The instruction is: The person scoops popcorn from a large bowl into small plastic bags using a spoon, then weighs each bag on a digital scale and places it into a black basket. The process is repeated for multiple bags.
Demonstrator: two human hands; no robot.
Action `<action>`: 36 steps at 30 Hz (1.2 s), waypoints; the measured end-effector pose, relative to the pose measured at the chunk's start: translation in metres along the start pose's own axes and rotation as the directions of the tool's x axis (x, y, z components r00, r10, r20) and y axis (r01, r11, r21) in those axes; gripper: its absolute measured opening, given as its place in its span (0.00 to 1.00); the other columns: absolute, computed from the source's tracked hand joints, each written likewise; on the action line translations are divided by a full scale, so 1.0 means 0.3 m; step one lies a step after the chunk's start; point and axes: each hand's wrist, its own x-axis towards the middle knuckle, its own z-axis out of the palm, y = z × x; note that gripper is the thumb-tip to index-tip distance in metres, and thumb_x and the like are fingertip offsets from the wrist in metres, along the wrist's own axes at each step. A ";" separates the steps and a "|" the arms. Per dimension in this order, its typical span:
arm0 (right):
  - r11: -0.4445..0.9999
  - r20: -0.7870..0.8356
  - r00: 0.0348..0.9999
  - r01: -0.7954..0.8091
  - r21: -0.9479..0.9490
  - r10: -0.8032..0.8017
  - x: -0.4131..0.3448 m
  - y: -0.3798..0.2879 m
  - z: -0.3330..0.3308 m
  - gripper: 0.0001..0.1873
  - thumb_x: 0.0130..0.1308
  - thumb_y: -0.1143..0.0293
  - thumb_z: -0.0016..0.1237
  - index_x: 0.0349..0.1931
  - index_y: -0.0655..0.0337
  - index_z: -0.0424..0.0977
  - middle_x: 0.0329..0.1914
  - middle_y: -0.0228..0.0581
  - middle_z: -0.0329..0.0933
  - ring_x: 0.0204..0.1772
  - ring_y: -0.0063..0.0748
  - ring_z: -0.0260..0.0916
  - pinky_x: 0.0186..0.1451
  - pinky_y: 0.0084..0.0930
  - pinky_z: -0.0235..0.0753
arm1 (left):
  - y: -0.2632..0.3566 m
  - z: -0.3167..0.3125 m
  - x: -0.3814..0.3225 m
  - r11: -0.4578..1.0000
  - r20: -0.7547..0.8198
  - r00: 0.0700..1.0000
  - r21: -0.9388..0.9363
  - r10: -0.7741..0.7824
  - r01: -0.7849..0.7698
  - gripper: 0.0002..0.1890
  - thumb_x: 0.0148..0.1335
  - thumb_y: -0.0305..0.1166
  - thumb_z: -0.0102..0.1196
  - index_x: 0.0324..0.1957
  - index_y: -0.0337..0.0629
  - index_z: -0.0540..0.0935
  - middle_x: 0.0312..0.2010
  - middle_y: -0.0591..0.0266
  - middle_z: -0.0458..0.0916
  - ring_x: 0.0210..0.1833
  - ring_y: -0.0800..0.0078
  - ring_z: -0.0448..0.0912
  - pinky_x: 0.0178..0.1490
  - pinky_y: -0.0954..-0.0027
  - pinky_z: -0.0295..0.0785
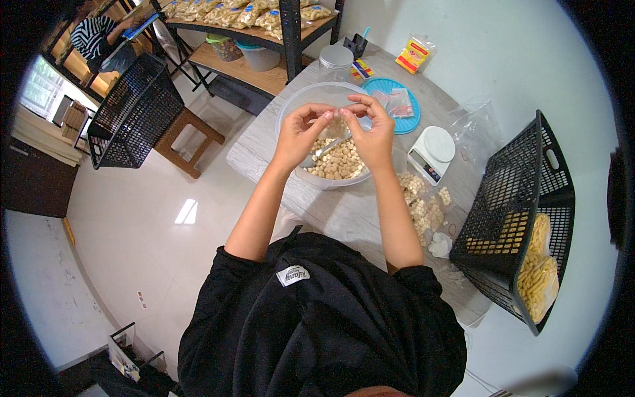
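My left hand (301,133) and my right hand (369,133) meet above a large translucent plastic tub (330,184). Between thumbs and fingers they pinch the top of a small transparent plastic bag (337,129), which holds pale pieces. Inside the tub lie many small, pale, roundish snack pieces (342,161). A metal spoon (325,149) rests on them, partly hidden. Right of the tub, several small filled bags (421,206) lie heaped on the table, close to my right forearm.
A white digital kitchen scale (434,151), a blue lid (412,126) with small packets and a lidded jar (336,63) stand on the grey table (317,208). A black plastic basket (496,198) is at right. Farther off are a shelf (238,64), a stool (188,144) and a person (96,42).
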 end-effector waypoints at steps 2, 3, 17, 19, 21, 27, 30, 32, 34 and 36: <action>1.000 0.011 1.000 -0.001 0.005 0.001 -0.001 -0.003 -0.002 0.13 0.52 0.77 0.55 0.39 0.63 0.73 0.28 0.36 0.79 0.32 0.22 0.75 0.39 0.20 0.71 | -0.005 0.001 0.002 0.997 0.002 0.998 0.034 0.070 -0.070 0.08 0.60 0.30 0.54 0.36 0.35 0.79 0.37 0.63 0.79 0.41 0.79 0.75 0.45 0.75 0.69; 1.000 0.016 1.000 -0.002 0.007 0.001 -0.001 -0.003 -0.001 0.13 0.52 0.76 0.56 0.39 0.63 0.73 0.28 0.35 0.79 0.32 0.22 0.75 0.39 0.20 0.71 | -0.007 -0.003 0.002 0.999 0.008 0.999 0.023 0.045 -0.045 0.07 0.59 0.30 0.54 0.35 0.35 0.79 0.36 0.63 0.79 0.41 0.79 0.75 0.45 0.75 0.69; 0.981 0.152 0.983 -0.124 0.152 0.101 -0.020 -0.003 -0.005 0.19 0.53 0.77 0.55 0.46 0.66 0.69 0.30 0.37 0.79 0.36 0.22 0.75 0.42 0.20 0.73 | -0.027 -0.016 -0.009 0.994 -0.081 0.997 0.103 -0.016 0.025 0.09 0.61 0.31 0.54 0.27 0.37 0.76 0.24 0.72 0.73 0.29 0.88 0.67 0.32 0.82 0.63; 0.970 0.127 0.984 -0.148 0.195 0.124 -0.020 0.007 -0.007 0.19 0.53 0.78 0.55 0.46 0.67 0.68 0.30 0.37 0.79 0.36 0.21 0.75 0.42 0.20 0.73 | 0.009 0.004 -0.009 0.998 -0.073 0.995 -0.001 -0.070 0.070 0.07 0.60 0.30 0.54 0.29 0.37 0.77 0.26 0.71 0.74 0.31 0.87 0.69 0.34 0.82 0.65; 0.955 0.080 0.988 -0.150 0.255 0.133 -0.020 0.027 -0.004 0.20 0.53 0.79 0.55 0.47 0.68 0.67 0.31 0.37 0.78 0.37 0.22 0.75 0.42 0.19 0.74 | 0.024 0.011 -0.013 0.997 -0.036 0.997 -0.040 -0.071 0.069 0.06 0.60 0.29 0.55 0.31 0.37 0.77 0.28 0.69 0.75 0.33 0.85 0.71 0.37 0.80 0.67; 0.964 0.131 0.991 -0.069 0.258 0.035 -0.025 0.021 0.004 0.22 0.54 0.79 0.54 0.50 0.68 0.65 0.33 0.40 0.78 0.37 0.24 0.75 0.42 0.19 0.74 | -0.011 -0.021 -0.006 0.997 0.062 0.997 -0.066 0.051 -0.047 0.05 0.59 0.27 0.55 0.34 0.36 0.77 0.35 0.64 0.78 0.38 0.81 0.74 0.43 0.78 0.69; 0.958 0.113 0.992 -0.090 0.274 0.060 -0.026 0.014 0.003 0.22 0.54 0.79 0.54 0.50 0.68 0.65 0.32 0.40 0.78 0.37 0.24 0.75 0.42 0.19 0.74 | -0.011 -0.022 -0.005 0.997 0.059 0.998 -0.077 0.019 -0.015 0.05 0.58 0.27 0.55 0.34 0.35 0.77 0.34 0.63 0.79 0.38 0.81 0.75 0.43 0.78 0.70; 0.951 0.106 0.987 -0.143 0.274 0.118 -0.026 0.012 -0.004 0.23 0.54 0.80 0.55 0.50 0.68 0.65 0.32 0.40 0.78 0.36 0.23 0.75 0.41 0.18 0.74 | 0.004 -0.014 -0.008 0.997 0.030 1.000 -0.078 -0.010 0.012 0.05 0.58 0.28 0.56 0.34 0.35 0.78 0.32 0.63 0.79 0.36 0.81 0.75 0.41 0.79 0.70; 0.941 0.098 0.982 -0.183 0.284 0.161 -0.023 0.008 -0.018 0.23 0.53 0.80 0.55 0.50 0.69 0.64 0.32 0.39 0.78 0.36 0.23 0.75 0.41 0.17 0.74 | 0.013 -0.009 -0.010 0.996 0.009 0.998 -0.068 -0.059 0.059 0.06 0.58 0.28 0.56 0.33 0.35 0.78 0.31 0.63 0.80 0.34 0.82 0.75 0.39 0.80 0.70; 0.928 0.090 0.977 -0.212 0.305 0.194 -0.017 0.003 -0.037 0.23 0.53 0.80 0.55 0.50 0.69 0.64 0.32 0.39 0.78 0.36 0.23 0.75 0.40 0.17 0.74 | 0.028 0.002 -0.013 0.994 -0.033 0.995 -0.060 -0.089 0.087 0.06 0.58 0.28 0.56 0.32 0.34 0.79 0.30 0.63 0.80 0.33 0.82 0.76 0.37 0.80 0.70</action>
